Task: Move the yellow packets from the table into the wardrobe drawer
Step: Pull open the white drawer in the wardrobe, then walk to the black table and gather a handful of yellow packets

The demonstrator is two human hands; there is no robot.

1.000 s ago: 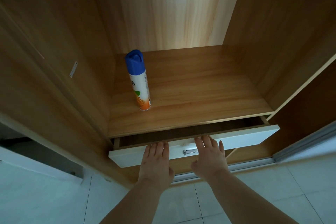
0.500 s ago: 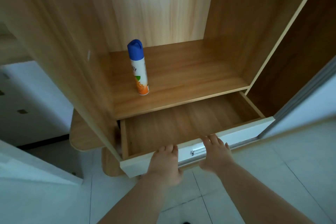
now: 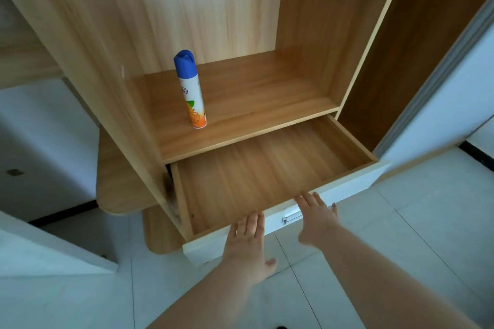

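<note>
At the drawer [image 3: 267, 179] front, left hand [image 3: 247, 246] and right hand [image 3: 316, 219], fingers spread.

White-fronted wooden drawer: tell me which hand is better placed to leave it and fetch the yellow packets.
Probably the left hand: it sits open at the left end of the white-fronted wooden drawer, nearest the open floor on that side. The right hand lies by the metal handle.

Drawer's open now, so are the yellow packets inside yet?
Not yet. Done: the wardrobe drawer is pulled out, its bottom bare. In hand: nothing; the left hand and right hand are empty at its white front. Left: fetching every packet; none are in view.
</note>
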